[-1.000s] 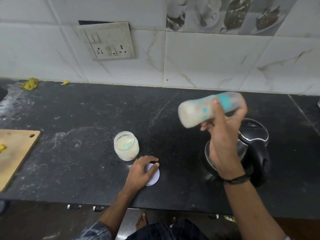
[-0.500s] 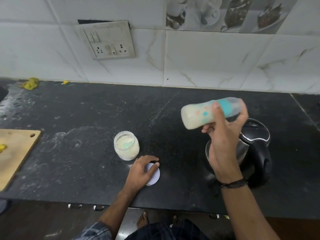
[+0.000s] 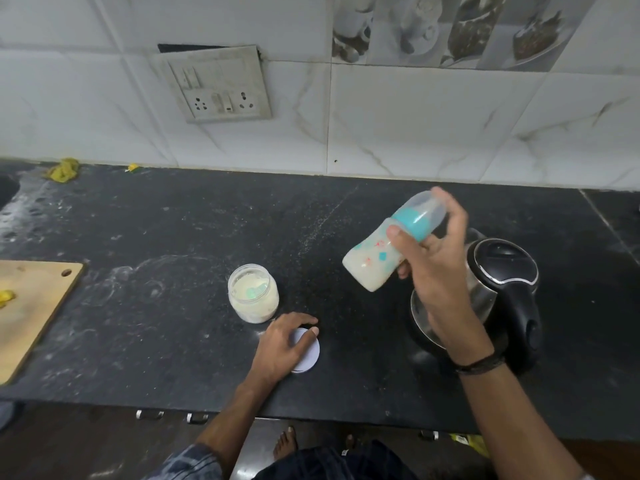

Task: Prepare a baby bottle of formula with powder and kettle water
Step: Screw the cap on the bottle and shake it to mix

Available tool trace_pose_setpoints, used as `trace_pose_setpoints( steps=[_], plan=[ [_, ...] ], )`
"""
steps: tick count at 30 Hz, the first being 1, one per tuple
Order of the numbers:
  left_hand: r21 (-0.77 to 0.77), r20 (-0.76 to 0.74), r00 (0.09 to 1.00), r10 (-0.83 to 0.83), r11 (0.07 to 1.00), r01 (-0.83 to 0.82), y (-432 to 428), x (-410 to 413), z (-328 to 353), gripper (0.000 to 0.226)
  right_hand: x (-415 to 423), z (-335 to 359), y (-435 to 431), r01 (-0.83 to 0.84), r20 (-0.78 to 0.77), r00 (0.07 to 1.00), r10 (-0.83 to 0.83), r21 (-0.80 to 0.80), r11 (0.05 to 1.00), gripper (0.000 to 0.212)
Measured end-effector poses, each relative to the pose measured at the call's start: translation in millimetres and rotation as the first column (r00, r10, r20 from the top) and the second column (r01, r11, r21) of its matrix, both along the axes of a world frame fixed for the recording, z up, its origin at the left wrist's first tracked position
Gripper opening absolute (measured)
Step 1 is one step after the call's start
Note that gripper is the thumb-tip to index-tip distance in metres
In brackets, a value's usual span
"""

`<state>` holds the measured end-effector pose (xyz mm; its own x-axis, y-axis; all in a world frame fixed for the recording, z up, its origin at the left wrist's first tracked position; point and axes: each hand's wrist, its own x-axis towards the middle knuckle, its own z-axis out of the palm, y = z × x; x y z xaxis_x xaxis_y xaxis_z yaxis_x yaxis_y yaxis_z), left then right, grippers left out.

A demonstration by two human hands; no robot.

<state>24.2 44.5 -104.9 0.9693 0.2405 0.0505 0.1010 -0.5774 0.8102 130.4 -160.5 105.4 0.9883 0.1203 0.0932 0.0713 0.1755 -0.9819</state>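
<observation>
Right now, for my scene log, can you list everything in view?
Black stone counter: one, across frame
Clear baby bottle with teal collar: one, milky inside, tilted above counter
Open clear jar of pale powder: one, counter middle
Round white lid: one, beside jar
Steel kettle with black handle: one, counter right
Wooden cutting board: one, tan, left edge
Yellow scraps: several, on board and back left
Grey socket plate: one, on tiled wall
Left hand: one, rests on lid
Right hand: one, grips bottle

Bottle (image 3: 367, 268) in right hand (image 3: 440, 275) now tilted steeper, capped end up, base apparently lower.
</observation>
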Motion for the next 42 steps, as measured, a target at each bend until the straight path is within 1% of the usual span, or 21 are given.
trace_pose_setpoints(
  steps=[3,4,8,12,13,16,17,20,21,22,25,26,29,30,31,33,35,37,39,40,42],
  plan=[
    [-0.007,-0.001,1.000,0.012,1.000,-0.012,-1,1,-1,0.017,3,1,1,0.207,-0.074,0.978,-0.196,0.191,0.960,0.060],
    [-0.007,-0.006,1.000,0.012,1.000,-0.012,0,1,-1,0.014,4,1,2,0.242,-0.118,0.968,-0.222,0.201,0.949,0.061],
    [-0.011,0.001,1.000,0.000,1.000,0.000,1,1,-2,0.015,-1,-8,8,0.056,-0.077,0.996,-0.053,0.032,0.998,0.058],
    [-0.004,-0.003,1.000,0.005,1.000,-0.005,-1,1,-1,0.015,4,1,3,0.270,-0.091,0.962,-0.256,0.243,0.931,0.059],
    [-0.002,-0.009,1.000,0.005,1.000,-0.005,-1,2,-1,0.014,6,3,2,0.263,-0.085,0.965,-0.249,0.235,0.936,0.057],
    [-0.001,-0.005,1.000,0.001,1.000,-0.001,1,1,-2,0.013,4,2,4,0.029,-0.014,0.999,-0.029,0.018,0.999,0.055],
    [-0.004,-0.004,1.000,-0.003,1.000,0.003,1,1,-2,0.013,2,2,5,0.006,0.003,1.000,-0.006,0.012,1.000,0.058],
    [-0.001,-0.008,1.000,0.005,1.000,-0.005,0,1,-1,0.014,4,4,4,0.167,-0.030,0.986,-0.164,0.202,0.965,0.058],
    [-0.002,-0.010,1.000,0.007,1.000,-0.007,0,1,-1,0.014,5,5,4,0.198,-0.062,0.980,-0.189,0.215,0.956,0.058],
    [-0.003,-0.008,1.000,0.004,1.000,-0.004,0,1,-1,0.015,6,5,4,0.169,-0.081,0.984,-0.157,0.183,0.968,0.055],
    [0.000,-0.007,1.000,-0.003,1.000,0.003,2,1,-2,0.014,3,1,6,-0.091,-0.070,0.994,0.086,-0.071,0.993,0.056],
    [-0.001,-0.009,1.000,-0.005,1.000,0.005,2,1,-2,0.014,2,1,7,-0.083,-0.073,0.994,0.077,-0.082,0.993,0.057],
    [0.003,-0.003,1.000,0.005,1.000,-0.005,0,1,-1,0.017,6,1,9,0.149,-0.144,0.980,-0.137,0.078,0.986,0.053],
    [0.001,-0.005,1.000,0.006,1.000,-0.006,-1,1,0,0.018,6,2,10,0.180,-0.167,0.972,-0.165,0.083,0.980,0.054],
    [-0.002,-0.006,1.000,0.007,1.000,-0.007,-1,1,0,0.019,7,0,11,0.148,-0.171,0.975,-0.140,0.036,0.988,0.055],
    [-0.004,0.000,1.000,0.010,1.000,-0.010,0,1,-1,0.020,6,-2,12,-0.034,-0.144,0.989,0.019,-0.107,0.994,0.055],
    [-0.011,-0.005,1.000,0.005,1.000,-0.005,0,1,-1,0.021,2,1,11,-0.056,-0.111,0.993,0.046,-0.086,0.995,0.055],
    [-0.016,-0.009,1.000,0.010,1.000,-0.010,0,1,-1,0.016,4,7,10,0.130,-0.108,0.986,-0.126,0.034,0.991,0.054],
    [-0.013,-0.017,1.000,0.015,1.000,-0.015,-1,1,-1,0.014,6,11,9,0.253,-0.121,0.962,-0.244,0.067,0.965,0.059],
    [-0.012,-0.020,1.000,0.013,1.000,-0.013,0,1,-1,0.013,7,10,10,0.231,-0.124,0.966,-0.225,0.034,0.972,0.058],
    [-0.009,-0.008,1.000,0.007,1.000,-0.007,1,1,-2,0.013,6,6,12,0.043,-0.118,0.992,-0.053,-0.089,0.995,0.055]
  ],
)
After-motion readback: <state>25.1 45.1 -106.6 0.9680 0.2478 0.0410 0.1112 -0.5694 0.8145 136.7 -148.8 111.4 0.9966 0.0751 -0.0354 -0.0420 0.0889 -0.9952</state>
